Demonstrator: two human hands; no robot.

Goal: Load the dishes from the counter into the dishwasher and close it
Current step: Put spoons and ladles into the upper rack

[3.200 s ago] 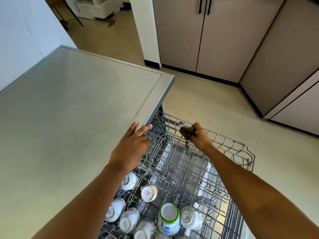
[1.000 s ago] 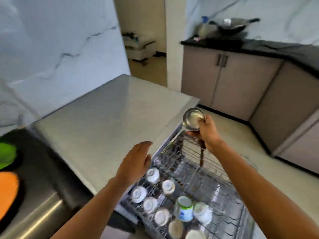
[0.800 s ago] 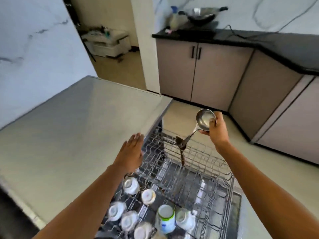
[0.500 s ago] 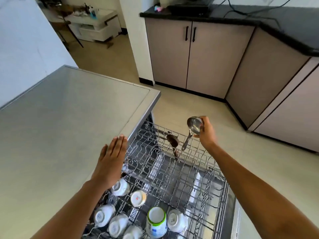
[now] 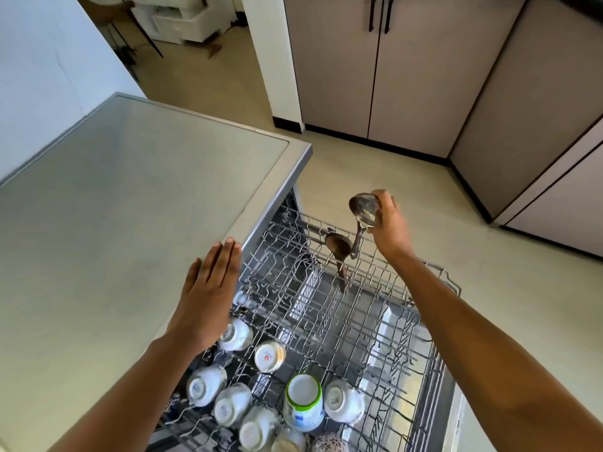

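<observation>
A head-worn camera looks down at a pulled-out wire dishwasher rack (image 5: 375, 308) filling the lower centre of the frame, beside a bare grey steel desk (image 5: 124, 223) on the left. The right hand (image 5: 390, 228), in the centre right, pinches the rim of a small shiny metal ladle (image 5: 363, 210) by its round bowl, which faces up and towards the camera; its thin handle hangs down with the tip at the rack's far rail. Just beside it, a darker, brownish ladle (image 5: 339, 247) stands in the rack with its bowl up and handle slanting down through the wires. The left hand (image 5: 208, 295) lies flat, fingers straight and pressed together, holding nothing, over the desk's near edge. At the bottom of the frame, several white cups (image 5: 235, 334) sit upside down in the rack, next to an inverted white jar with a green band (image 5: 303, 401). Beige cabinet doors (image 5: 375, 66) and a pale tiled floor (image 5: 424, 177) fill the upper right.
</observation>
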